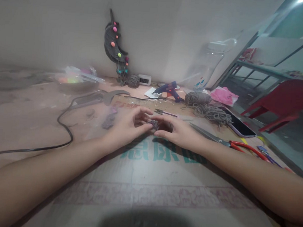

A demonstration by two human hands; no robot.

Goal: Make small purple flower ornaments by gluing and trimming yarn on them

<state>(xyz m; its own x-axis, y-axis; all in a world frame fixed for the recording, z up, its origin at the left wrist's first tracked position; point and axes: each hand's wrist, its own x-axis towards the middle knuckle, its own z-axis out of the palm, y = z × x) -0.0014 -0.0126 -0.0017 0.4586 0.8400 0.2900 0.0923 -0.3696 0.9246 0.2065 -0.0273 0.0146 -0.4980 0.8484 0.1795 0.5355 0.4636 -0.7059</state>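
Note:
My left hand (130,124) and my right hand (177,130) meet over a flattened cardboard sheet (147,175) with green printed characters. Between their fingertips sits a small dark grey yarn piece (154,124), pinched from both sides. Both hands have their fingers curled in around it. A similar dark grey scrap (109,120) lies on the board just left of my left hand. Small snips (164,112) lie right behind my fingers.
Red-handled scissors (231,143) lie to the right, with a phone (239,125) and a heap of grey yarn (208,108) behind. A blue glue gun (169,90), its black cable (63,128), a hanging grey ornament with coloured beads (115,48) and a red chair (285,101) surround the board.

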